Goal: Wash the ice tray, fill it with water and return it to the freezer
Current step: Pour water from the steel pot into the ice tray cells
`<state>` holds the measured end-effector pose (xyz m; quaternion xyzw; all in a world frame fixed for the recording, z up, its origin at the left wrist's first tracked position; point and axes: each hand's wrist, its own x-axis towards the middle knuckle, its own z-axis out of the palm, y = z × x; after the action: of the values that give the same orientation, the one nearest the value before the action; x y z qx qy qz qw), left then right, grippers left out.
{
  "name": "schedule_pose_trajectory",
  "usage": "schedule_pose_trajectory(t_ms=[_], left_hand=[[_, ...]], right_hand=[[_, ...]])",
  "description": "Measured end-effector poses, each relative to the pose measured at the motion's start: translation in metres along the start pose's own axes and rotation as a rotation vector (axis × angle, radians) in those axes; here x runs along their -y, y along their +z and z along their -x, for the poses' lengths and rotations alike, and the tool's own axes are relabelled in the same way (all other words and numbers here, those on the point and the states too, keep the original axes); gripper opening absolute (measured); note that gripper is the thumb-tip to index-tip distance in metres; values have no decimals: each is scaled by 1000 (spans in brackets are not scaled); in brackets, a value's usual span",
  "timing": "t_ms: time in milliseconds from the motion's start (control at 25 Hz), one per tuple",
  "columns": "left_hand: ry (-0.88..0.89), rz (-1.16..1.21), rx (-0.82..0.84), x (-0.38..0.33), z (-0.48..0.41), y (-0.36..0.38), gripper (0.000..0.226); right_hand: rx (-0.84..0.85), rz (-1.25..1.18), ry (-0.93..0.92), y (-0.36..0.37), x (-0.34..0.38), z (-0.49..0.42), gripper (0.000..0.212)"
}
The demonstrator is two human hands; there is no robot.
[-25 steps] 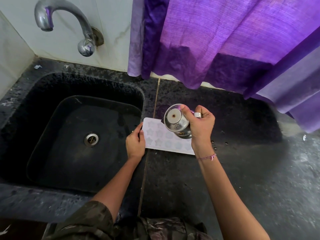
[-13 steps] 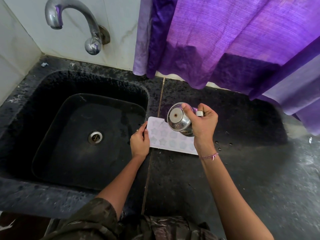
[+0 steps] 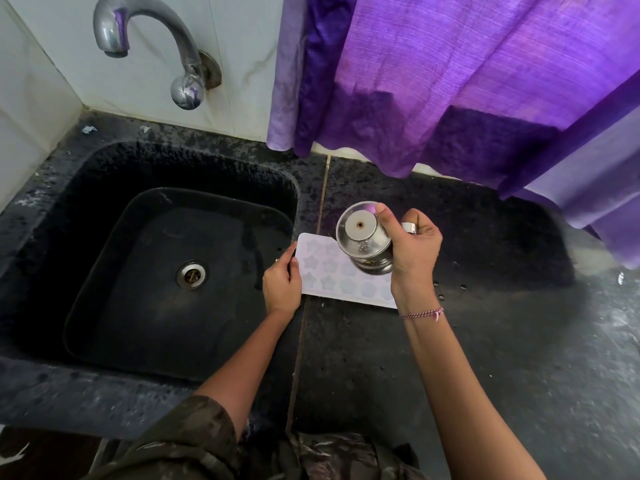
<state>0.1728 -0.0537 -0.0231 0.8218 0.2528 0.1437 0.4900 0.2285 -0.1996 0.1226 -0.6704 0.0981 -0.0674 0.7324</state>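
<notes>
- Ice tray [image 3: 341, 273]: it's lying flat on the dark counter [image 3: 502, 358], just right of the sink [image 3: 166, 271], its left end at the basin's edge.
- Your left hand [image 3: 282, 284] is pinching that left end, fingers closed on it, so it's pinned in place.
- Your right hand [image 3: 414, 249] is wrapped tight around a small steel pot [image 3: 365, 242], tipped over the tray's far right part, base facing the camera. Can't actually see a stream, so whether water is landing right now I can't tell.
- Progress guess: looks like you're at the fill stage. Whether the wash is done, no way to tell from here. Freezer trip is definitely left, no freezer in sight.
- Counts: 1 tray, 1 pot, 1 tap [image 3: 152, 46] (nothing running), 1 sink, 2 hands. Star-shaped cells show in roughly 3 rows, but the pot hides some, so no total.
</notes>
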Motion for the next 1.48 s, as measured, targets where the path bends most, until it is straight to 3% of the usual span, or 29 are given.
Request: schedule_pose_trajectory(t_ms=[280,1040,1480], left_hand=[[5,-6,-6,-1,1,0,36],[-12,-3,-1,2,-1,1,37],[-9,-6,-5,3,-1,1,36]], right_hand=[[13,-38,14,-6,-9,15,55],[61,256,-173,-4,-19,25,59],[45,254,-189,-8,-13,24,57]])
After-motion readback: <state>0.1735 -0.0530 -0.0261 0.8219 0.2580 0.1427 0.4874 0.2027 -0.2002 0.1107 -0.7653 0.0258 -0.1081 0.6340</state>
